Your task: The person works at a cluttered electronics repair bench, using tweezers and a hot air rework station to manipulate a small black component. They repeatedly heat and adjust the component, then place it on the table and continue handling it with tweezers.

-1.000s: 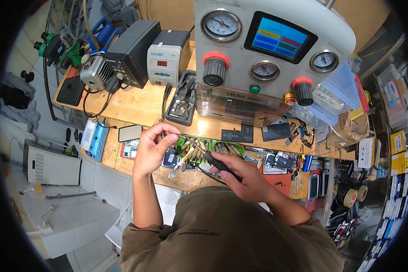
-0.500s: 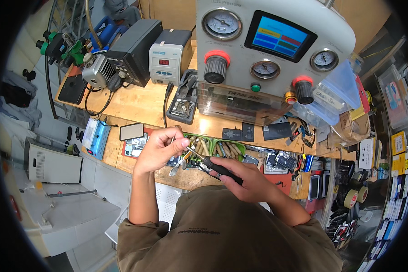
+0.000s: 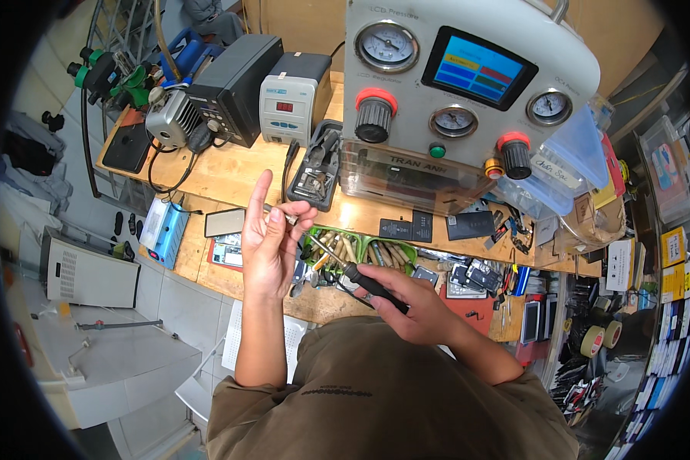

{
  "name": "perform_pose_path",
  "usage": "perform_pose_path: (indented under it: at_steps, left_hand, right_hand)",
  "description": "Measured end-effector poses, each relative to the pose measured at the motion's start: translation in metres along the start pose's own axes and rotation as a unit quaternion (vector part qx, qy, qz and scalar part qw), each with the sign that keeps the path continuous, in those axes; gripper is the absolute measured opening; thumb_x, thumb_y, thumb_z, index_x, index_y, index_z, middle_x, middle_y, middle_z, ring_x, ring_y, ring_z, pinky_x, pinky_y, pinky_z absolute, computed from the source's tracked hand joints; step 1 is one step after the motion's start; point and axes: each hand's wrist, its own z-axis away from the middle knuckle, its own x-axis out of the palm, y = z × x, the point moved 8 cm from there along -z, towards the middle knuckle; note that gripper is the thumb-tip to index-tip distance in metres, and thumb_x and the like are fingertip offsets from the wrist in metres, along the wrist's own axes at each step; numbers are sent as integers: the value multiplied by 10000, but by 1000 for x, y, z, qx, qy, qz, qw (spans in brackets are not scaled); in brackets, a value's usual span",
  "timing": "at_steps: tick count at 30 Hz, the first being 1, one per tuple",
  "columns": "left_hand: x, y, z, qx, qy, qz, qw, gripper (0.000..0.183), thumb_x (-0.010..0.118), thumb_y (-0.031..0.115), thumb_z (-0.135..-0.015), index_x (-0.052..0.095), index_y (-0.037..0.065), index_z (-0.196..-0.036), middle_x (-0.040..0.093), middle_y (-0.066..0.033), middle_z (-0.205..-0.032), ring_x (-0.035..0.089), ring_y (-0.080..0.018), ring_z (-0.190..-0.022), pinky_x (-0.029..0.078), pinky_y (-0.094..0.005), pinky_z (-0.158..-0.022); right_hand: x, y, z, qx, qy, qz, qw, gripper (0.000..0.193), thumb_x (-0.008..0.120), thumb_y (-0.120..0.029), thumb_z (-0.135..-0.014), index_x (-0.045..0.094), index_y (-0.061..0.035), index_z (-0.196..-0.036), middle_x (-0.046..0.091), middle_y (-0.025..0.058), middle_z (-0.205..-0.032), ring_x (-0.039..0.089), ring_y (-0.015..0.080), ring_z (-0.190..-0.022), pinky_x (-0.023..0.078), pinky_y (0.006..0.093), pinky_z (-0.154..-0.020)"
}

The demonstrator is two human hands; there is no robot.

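My left hand [image 3: 268,245] is raised over the bench's front part, palm partly turned up and index finger stretched out. Between its thumb and other fingers is a small, thin metal piece [image 3: 290,219], partly hidden; its exact kind is unclear. My right hand [image 3: 415,307] grips the black handle of what looks like a soldering iron [image 3: 376,287]. Its slim metal shaft slants up and left toward my left hand, with its end just short of the fingers. Beneath the shaft, a green divided tray [image 3: 360,244] contains several brown, stick-like handles.
A grey machine [image 3: 414,92] with gauges, knobs and a screen stands at the back. Left of it are a station with a red display [image 3: 287,107], a black box [image 3: 238,88] and a dark tool holder [image 3: 314,169]. Phone parts [image 3: 471,272] lie right of the tray.
My left hand has opened out from a pinch near the shaft's end, moved slightly up, and turned its palm up. The metal piece now shows in it. My right hand stays nearly still.
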Motion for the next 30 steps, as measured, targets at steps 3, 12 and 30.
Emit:
perform_pose_path:
  at_steps: [3,12,30]
  left_hand:
    - [5,-5,5,-11,-3,-16,1000,837,698,223,-992,186,-39,-1599,750,-142,-1025,724,-260,-1003,571,-358,-954]
    - [19,-27,25,-38,-18,-106,993,677,828,262,-887,503,-43,-1396,747,-88,-894,737,-258,-981,558,-346,-900]
    - [42,-30,31,-75,-119,6,990,666,768,82,-930,435,-47,-1493,700,-103,-1074,683,-199,-1057,534,-315,-951]
  right_hand:
    - [1,-2,-1,-8,6,-3,1000,514,591,11,-984,496,-56,-1484,738,152,-1162,729,214,-1069,562,316,-872]
    - [3,-3,-1,-36,26,23,999,529,600,27,-971,494,-58,-1483,743,137,-1150,728,187,-941,556,309,-792]
    - [4,-12,2,-69,43,35,996,517,617,42,-960,510,-31,-1460,724,169,-1194,734,253,-1062,575,340,-879]
